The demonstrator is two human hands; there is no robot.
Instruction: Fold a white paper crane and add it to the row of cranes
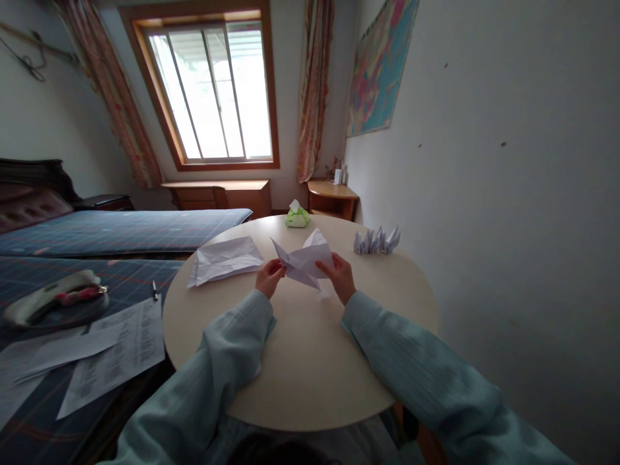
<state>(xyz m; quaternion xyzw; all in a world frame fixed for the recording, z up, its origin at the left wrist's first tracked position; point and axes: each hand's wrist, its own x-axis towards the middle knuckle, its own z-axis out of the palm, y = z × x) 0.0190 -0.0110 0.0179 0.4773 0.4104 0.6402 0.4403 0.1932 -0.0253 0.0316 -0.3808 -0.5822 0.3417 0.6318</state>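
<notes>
Between my two hands, above the middle of the round table (310, 374), is a partly folded sheet of white paper (307, 259) with pointed flaps sticking out on several sides. My left hand (270, 278) pinches its left edge between thumb and fingers. On the other side my right hand (340, 276) grips the paper, thumb on the near face and fingers behind. To the left on the tabletop lies a stack of creased white paper (225, 259). A row of small folded paper figures (376, 241) stands at the right rear.
A green tissue pack (297, 215) sits at the table's far edge. Left of the table is a bed with a plaid cover (121, 232), holding printed sheets (119, 352), a pen (155, 290) and a bag-like item (58, 297). A white wall (508, 213) rises at right.
</notes>
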